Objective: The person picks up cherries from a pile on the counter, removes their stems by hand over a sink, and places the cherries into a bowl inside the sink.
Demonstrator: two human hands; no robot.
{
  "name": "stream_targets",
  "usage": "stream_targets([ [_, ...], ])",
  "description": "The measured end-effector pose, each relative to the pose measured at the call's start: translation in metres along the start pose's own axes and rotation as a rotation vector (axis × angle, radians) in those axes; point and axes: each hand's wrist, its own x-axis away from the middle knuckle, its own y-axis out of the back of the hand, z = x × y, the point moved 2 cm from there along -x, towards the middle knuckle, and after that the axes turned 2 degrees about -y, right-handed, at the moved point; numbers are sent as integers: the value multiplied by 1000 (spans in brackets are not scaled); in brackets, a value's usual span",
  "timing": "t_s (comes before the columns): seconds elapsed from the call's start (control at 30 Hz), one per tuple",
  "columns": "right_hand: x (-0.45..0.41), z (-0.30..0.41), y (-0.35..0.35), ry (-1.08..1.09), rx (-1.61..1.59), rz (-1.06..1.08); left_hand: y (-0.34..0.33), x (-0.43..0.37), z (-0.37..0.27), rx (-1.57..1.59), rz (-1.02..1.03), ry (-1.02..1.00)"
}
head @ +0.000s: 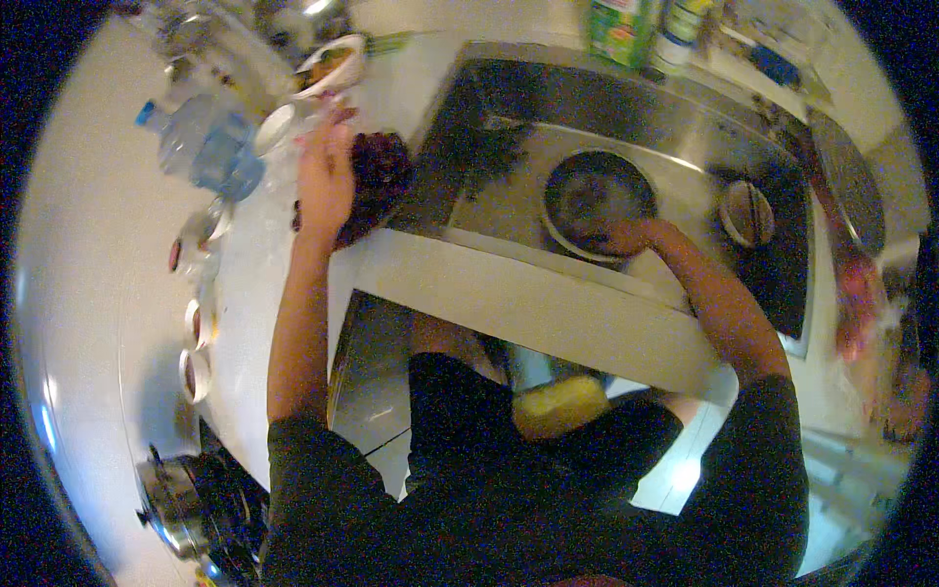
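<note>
My left hand (326, 172) reaches over the white counter at the left of the sink. It is blurred, with something pinkish at its fingertips, and its grip is hidden. Right beside it lies a dark purplish-red heap (380, 165), too blurred to name. Inside the steel sink (506, 213) stands a round bowl or pan (587, 183), dark inside with a pale rim. My right hand (634, 236) is at its near right rim, fingers over the inside; whether they grip it is unclear. A smaller oval dish (747, 213) sits farther right in the sink.
Along the left counter are a bluish plastic jug (213, 147), a white bowl with food (334, 67), several small white cups (196, 374) and a steel pot (172, 499) on a dark hob. Green packaging (618, 29) and a bottle (678, 33) stand behind the sink. Its front ledge (543, 282) crosses before me.
</note>
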Motion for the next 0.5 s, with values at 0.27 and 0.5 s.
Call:
stream_targets([
  [0.27,10,42,40,-103,-280,431,-58,-12,-93,159,-242,-139],
  [0.5,21,21,85,-124,-750,-124,-249,3,-110,594,-63,227],
])
